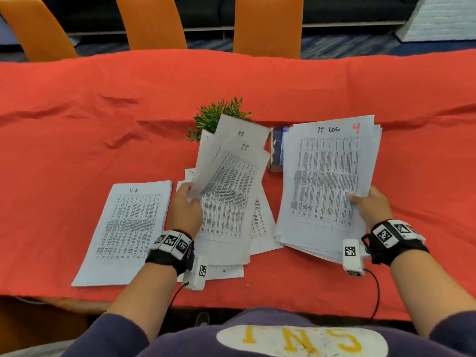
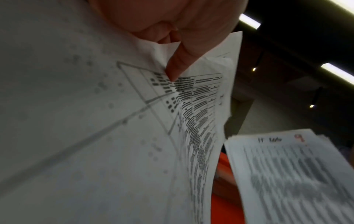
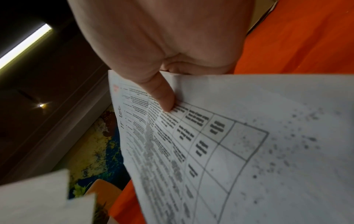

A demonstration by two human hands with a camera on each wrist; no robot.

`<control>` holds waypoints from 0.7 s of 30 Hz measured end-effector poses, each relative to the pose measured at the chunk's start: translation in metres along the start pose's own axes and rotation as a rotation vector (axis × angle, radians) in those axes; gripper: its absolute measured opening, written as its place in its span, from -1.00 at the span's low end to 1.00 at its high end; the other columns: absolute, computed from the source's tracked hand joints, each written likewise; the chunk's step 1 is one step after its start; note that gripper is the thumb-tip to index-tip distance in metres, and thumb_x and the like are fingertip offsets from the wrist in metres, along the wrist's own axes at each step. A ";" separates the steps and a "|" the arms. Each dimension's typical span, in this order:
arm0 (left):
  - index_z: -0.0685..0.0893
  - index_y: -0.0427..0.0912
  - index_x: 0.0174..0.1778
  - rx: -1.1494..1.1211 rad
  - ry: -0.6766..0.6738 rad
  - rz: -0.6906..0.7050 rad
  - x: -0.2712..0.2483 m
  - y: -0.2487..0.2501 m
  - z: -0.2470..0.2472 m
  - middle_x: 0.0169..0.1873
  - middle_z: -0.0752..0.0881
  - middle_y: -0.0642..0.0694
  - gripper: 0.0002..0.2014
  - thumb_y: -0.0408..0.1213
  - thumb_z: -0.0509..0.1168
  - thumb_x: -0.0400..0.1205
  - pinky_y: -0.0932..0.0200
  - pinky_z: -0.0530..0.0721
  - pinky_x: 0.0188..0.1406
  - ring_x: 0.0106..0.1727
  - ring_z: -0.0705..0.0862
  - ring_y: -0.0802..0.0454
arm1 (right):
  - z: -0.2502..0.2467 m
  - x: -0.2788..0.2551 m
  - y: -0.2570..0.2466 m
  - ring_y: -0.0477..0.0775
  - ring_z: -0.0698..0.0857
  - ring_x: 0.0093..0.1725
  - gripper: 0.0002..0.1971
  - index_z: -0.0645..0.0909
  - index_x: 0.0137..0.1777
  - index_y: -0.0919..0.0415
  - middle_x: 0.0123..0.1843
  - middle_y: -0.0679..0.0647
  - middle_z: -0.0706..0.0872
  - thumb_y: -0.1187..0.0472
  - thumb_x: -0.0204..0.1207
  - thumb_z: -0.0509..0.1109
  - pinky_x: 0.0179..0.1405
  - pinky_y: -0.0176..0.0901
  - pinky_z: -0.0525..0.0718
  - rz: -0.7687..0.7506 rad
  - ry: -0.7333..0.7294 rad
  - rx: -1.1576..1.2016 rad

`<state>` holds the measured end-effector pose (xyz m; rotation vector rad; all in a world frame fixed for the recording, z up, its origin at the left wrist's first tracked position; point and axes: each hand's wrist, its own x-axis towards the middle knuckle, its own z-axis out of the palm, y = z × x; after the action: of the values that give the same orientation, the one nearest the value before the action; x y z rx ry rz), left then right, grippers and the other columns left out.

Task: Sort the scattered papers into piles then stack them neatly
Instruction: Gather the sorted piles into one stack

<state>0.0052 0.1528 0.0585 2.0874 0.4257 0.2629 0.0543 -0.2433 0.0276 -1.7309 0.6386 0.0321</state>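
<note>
My right hand (image 1: 365, 202) grips a thick stack of printed sheets (image 1: 327, 181) headed "IT LOG" with a red 9, held tilted above the red tablecloth; its thumb (image 3: 162, 97) presses on the top sheet (image 3: 229, 151). My left hand (image 1: 185, 204) pinches a few fanned sheets (image 1: 231, 161) marked "HR" and "IT", lifted over a loose heap of papers (image 1: 260, 228) in the middle. In the left wrist view the thumb (image 2: 178, 66) pins these sheets (image 2: 95, 121), with the IT LOG stack (image 2: 287, 174) to the right. A neat "HR" pile (image 1: 128, 228) lies flat on the left.
A red cloth (image 1: 103, 112) covers the table. A small green plant (image 1: 219, 117) and a small box (image 1: 275, 150) stand behind the papers. Three orange chairs (image 1: 268, 24) line the far side. The table's near edge (image 1: 77, 302) lies close to my body.
</note>
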 end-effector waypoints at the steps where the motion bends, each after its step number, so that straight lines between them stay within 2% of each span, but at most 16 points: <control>1: 0.57 -0.10 0.00 -0.011 0.010 0.040 0.001 0.008 -0.005 -0.33 0.60 -0.01 -0.77 -0.50 0.13 0.61 0.23 0.45 -0.48 -0.45 0.50 0.05 | -0.004 0.001 0.001 0.25 0.69 0.18 -0.66 0.58 0.33 0.15 0.24 0.16 0.71 0.37 0.57 0.32 0.29 0.24 0.62 0.004 0.011 -0.009; 3: 0.58 -0.16 -0.08 -0.081 0.012 0.075 0.003 0.021 -0.010 -0.36 0.58 -0.09 -0.84 -0.49 0.17 0.59 0.21 0.42 -0.50 -0.46 0.44 0.03 | -0.008 0.001 0.000 0.26 0.69 0.18 -0.67 0.58 0.32 0.16 0.22 0.15 0.71 0.38 0.58 0.31 0.29 0.26 0.61 -0.004 0.022 -0.003; 5: 0.60 -0.18 -0.05 -0.194 -0.022 0.065 0.004 0.032 -0.009 -0.26 0.66 -0.21 -0.83 -0.51 0.21 0.56 0.20 0.49 -0.44 -0.36 0.52 0.02 | -0.009 -0.002 -0.001 0.26 0.69 0.16 -0.67 0.59 0.30 0.18 0.19 0.18 0.71 0.42 0.57 0.30 0.29 0.26 0.61 -0.014 0.028 0.025; 6: 0.61 -0.17 -0.01 -0.239 -0.047 0.060 0.004 0.037 -0.007 -0.17 0.70 -0.21 -0.80 -0.52 0.24 0.56 0.24 0.54 -0.38 -0.28 0.57 0.02 | -0.008 -0.004 -0.003 0.25 0.69 0.12 -0.67 0.59 0.29 0.19 0.19 0.20 0.71 0.43 0.56 0.30 0.28 0.26 0.61 -0.019 0.026 0.046; 8: 0.61 -0.13 0.08 -0.304 -0.112 0.041 0.001 0.044 0.002 -0.01 0.74 -0.12 -0.73 -0.54 0.28 0.56 0.43 0.63 -0.32 -0.13 0.67 0.05 | -0.003 -0.011 -0.008 0.21 0.72 0.02 -0.66 0.59 0.27 0.21 0.14 0.21 0.73 0.47 0.55 0.29 0.16 0.17 0.66 -0.018 -0.013 0.103; 11: 0.53 -0.08 0.16 -0.382 -0.193 -0.023 -0.007 0.048 0.023 0.09 0.72 -0.10 -0.65 -0.55 0.31 0.56 0.55 0.61 -0.34 0.02 0.71 0.03 | 0.014 -0.028 -0.014 0.07 0.78 -0.21 -0.68 0.65 0.05 0.17 -0.14 0.07 0.81 0.56 0.51 0.25 -0.19 -0.04 0.74 0.010 -0.128 0.209; 12: 0.49 -0.06 0.21 -0.404 -0.217 -0.058 -0.010 0.048 0.031 0.10 0.71 -0.09 -0.61 -0.55 0.31 0.57 0.54 0.61 -0.37 0.02 0.72 0.04 | 0.022 -0.035 -0.015 0.06 0.79 -0.25 -0.67 0.65 -0.01 0.13 -0.18 0.06 0.82 0.57 0.50 0.23 -0.22 -0.04 0.76 0.027 -0.175 0.236; 13: 0.44 -0.03 0.29 -0.420 -0.243 -0.098 -0.012 0.047 0.038 0.12 0.70 -0.07 -0.55 -0.55 0.30 0.58 0.54 0.61 -0.39 0.00 0.72 0.09 | 0.029 -0.040 -0.014 0.09 0.80 -0.24 -0.67 0.66 -0.02 0.13 -0.16 0.11 0.83 0.56 0.50 0.23 -0.17 -0.01 0.78 0.044 -0.220 0.249; 15: 0.29 -0.01 0.47 -0.438 -0.299 -0.186 -0.015 0.042 0.051 0.14 0.65 -0.05 -0.41 -0.55 0.28 0.59 0.52 0.60 -0.43 -0.03 0.69 0.17 | 0.040 -0.047 -0.008 0.20 0.80 -0.14 -0.72 0.67 0.06 0.24 -0.04 0.27 0.81 0.54 0.50 0.24 0.00 0.08 0.76 0.061 -0.303 0.258; 16: 0.24 -0.02 0.53 -0.436 -0.319 -0.236 -0.016 0.038 0.056 0.17 0.63 -0.06 -0.37 -0.54 0.27 0.60 0.49 0.60 -0.42 -0.04 0.68 0.15 | 0.044 -0.050 -0.005 0.23 0.80 -0.12 -0.71 0.67 0.11 0.31 -0.01 0.30 0.81 0.53 0.50 0.24 0.02 0.11 0.75 0.070 -0.335 0.267; 17: 0.23 -0.05 0.55 -0.417 -0.333 -0.281 -0.017 0.035 0.060 0.20 0.61 -0.08 -0.39 -0.52 0.25 0.62 0.43 0.60 -0.38 -0.05 0.66 0.13 | 0.046 -0.051 -0.002 0.22 0.80 -0.13 -0.70 0.65 0.17 0.37 -0.03 0.29 0.82 0.53 0.49 0.24 0.00 0.09 0.75 0.086 -0.348 0.275; 19: 0.34 -0.13 0.51 -0.323 -0.362 -0.317 -0.018 0.026 0.066 0.22 0.61 -0.09 -0.50 -0.46 0.22 0.64 0.34 0.53 -0.29 -0.04 0.62 0.13 | 0.050 -0.053 0.003 0.11 0.82 -0.22 -0.69 0.60 0.22 0.41 -0.17 0.17 0.84 0.51 0.53 0.20 -0.12 -0.05 0.78 0.120 -0.351 0.280; 21: 0.46 -0.13 0.44 -0.281 -0.396 -0.320 -0.020 0.018 0.069 0.18 0.63 -0.05 -0.60 -0.42 0.20 0.66 0.27 0.53 -0.10 0.08 0.62 0.05 | 0.051 -0.054 0.006 -0.02 0.81 -0.31 -0.71 0.58 0.25 0.39 -0.28 0.04 0.85 0.47 0.59 0.15 -0.24 -0.16 0.80 0.163 -0.358 0.271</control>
<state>0.0143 0.0827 0.0374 1.7112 0.4445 -0.2636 0.0216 -0.1757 0.0273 -1.3648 0.4910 0.3472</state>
